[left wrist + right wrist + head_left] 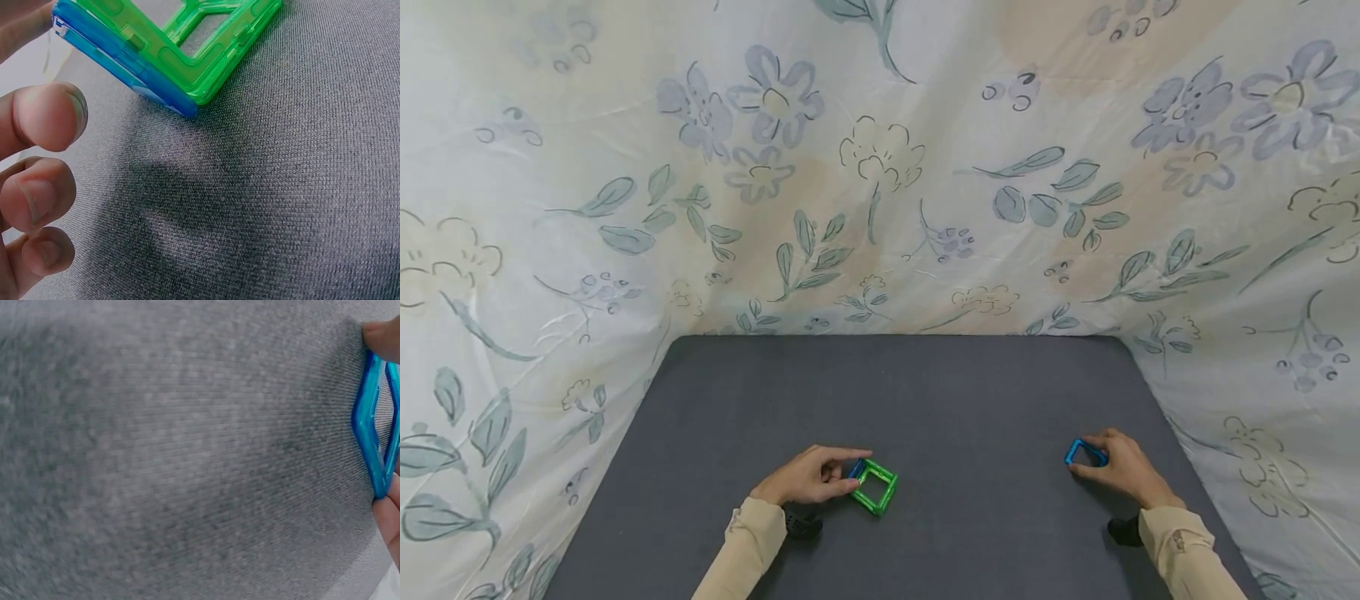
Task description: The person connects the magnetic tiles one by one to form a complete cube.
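Left of the middle of the table, my left hand (805,477) pinches a dark blue magnetic building tile (125,62) between thumb and forefinger. This blue tile stands against a group of green open-square magnetic tiles (888,493), touching them along their left side. In the left wrist view the other fingertips (53,119) are curled, apart from the tiles. Farther right, my right hand (1120,468) pinches a lighter blue open-square tile (1070,454) by two opposite corners, thumb at one and fingers at the other. The right wrist view shows only part of that tile, at its edge.
A dark grey cloth-covered table (955,400) lies under both hands. Floral fabric (880,267) hangs behind its far edge and along both sides. A small black object (803,527) sits beneath the left wrist, and another black object (1123,532) beneath the right wrist.
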Demonstrator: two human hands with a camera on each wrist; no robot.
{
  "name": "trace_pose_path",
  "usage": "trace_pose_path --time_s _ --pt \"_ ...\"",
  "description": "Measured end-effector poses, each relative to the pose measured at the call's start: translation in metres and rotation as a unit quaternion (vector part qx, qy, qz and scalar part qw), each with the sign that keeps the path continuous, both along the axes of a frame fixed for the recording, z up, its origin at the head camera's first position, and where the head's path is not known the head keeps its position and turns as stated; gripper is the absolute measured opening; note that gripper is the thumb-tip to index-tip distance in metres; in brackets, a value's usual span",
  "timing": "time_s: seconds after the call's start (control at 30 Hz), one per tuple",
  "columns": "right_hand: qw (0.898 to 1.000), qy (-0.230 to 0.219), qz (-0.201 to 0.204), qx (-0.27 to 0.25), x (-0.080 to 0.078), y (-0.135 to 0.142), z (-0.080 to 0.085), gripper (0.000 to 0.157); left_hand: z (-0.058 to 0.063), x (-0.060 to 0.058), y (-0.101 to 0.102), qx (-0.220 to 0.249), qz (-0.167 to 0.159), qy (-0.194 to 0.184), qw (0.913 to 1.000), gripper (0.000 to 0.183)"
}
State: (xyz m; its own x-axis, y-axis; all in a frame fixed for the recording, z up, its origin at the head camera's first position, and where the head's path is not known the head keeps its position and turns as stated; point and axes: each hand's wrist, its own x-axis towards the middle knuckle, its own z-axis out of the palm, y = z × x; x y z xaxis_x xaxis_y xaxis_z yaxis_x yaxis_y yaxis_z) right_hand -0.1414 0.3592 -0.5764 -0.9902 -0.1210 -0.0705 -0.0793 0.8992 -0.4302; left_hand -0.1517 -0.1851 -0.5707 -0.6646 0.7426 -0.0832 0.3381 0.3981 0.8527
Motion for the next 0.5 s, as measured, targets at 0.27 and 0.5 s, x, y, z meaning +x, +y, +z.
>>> trace_pose_path --time_s 0.27,0.5 --pt "0.998 0.054 0.009 -0.038 -0.004 -0.037 0.005 0.064 0.001 -0.001 -0.001 0.002 -0.002 0.000 1.0000 0.056" --pt "0.991 0.103 0.055 -0.067 -0.008 -0.109 0.026 0.058 -0.001 -0.001 0.000 -0.004 -0.004 0.005 1.0000 0.056"
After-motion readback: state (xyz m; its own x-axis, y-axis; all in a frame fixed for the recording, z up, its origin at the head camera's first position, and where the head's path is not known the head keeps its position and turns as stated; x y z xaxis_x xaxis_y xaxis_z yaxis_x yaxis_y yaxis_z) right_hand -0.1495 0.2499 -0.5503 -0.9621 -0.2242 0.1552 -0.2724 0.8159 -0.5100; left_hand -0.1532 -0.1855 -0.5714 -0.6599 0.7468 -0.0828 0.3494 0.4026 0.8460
